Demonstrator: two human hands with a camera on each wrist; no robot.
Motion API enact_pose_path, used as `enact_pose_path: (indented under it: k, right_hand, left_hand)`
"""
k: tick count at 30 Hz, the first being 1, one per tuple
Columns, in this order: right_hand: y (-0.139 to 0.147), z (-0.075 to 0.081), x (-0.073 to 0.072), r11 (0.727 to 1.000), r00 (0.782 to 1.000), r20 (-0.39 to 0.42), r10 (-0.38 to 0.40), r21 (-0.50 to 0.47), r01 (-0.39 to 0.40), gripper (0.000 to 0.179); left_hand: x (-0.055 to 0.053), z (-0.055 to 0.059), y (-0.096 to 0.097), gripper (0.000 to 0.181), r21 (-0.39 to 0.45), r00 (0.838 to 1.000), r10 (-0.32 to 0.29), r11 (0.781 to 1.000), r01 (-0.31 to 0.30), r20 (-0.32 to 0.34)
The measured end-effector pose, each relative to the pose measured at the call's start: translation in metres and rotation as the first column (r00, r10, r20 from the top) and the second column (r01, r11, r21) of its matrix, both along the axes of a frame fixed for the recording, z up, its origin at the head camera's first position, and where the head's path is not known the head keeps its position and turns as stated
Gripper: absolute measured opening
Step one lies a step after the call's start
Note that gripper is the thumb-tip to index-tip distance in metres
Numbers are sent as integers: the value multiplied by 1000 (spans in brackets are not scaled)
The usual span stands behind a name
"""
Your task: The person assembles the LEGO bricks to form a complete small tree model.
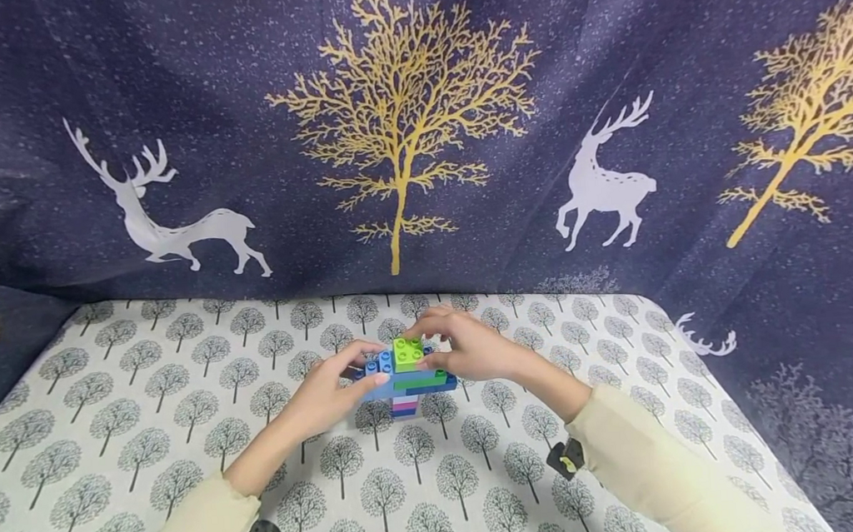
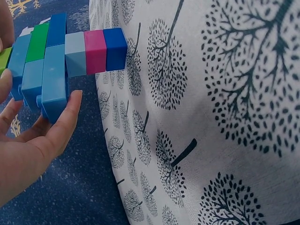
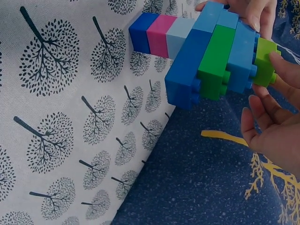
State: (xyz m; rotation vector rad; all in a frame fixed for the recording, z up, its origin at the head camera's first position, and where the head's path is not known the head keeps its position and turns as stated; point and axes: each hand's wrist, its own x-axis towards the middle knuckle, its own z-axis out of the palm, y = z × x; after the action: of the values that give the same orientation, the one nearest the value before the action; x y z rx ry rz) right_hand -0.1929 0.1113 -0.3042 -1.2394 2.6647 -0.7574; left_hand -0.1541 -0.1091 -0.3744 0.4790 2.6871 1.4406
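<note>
A toy building-block structure (image 1: 424,379) stands upright at mid-table, its foot right at the cloth. Its narrow stem has a dark blue block (image 2: 116,49), a pink block (image 2: 95,51) and a pale blue block (image 2: 76,54). Wider blue layers and a green block (image 3: 217,61) spread above the stem. My left hand (image 1: 331,390) holds the left end of the blue layers between thumb and fingers. On top sits a lime green block (image 1: 407,353), which my right hand (image 1: 470,346) pinches with thumb and fingers from the right.
A white cloth with a tree print (image 1: 421,483) covers the table. Behind it hangs a dark blue curtain (image 1: 303,225) with gold trees and white deer. Black wrist devices (image 1: 565,459) sit at both cream sleeves (image 1: 660,465).
</note>
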Motion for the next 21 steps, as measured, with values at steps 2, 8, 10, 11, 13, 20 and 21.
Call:
enact_pose_path:
  k: [2,8,10,11,13,20,21]
  right_hand:
    - [-1,1,1,1000,1000,-3,-8,13,8,38]
    - [-1,2,2,1000,1000,-14,-14,27,14,38]
    - [-1,2,1,1000,1000,-18,-10,22,10,38]
    - [-1,1,2,1000,1000,-22,-7,20,8,38]
    - [-2,0,2,1000,1000,-30,-2,14,2,38]
    - [-2,-4,3,1000,998,-55,-13,-17,12,37]
    - [-2,-4,3,1000,998,-57,-15,-18,14,36]
  left_hand:
    - [0,0,0,37,1,1000,-2,1000,2,3]
    - [1,0,0,37,5,1000,-9,1000,9,-10]
    - [2,1,1,37,5,1000,-10,1000,10,-13]
    - [2,1,1,37,6,1000,-9,1000,9,-13]
    - [2,1,1,37,5,1000,-10,1000,10,-15]
    - [2,2,1,38,1,1000,-18,1000,18,-5]
    - [1,2,1,38,-2,1000,-19,1000,19,-7]
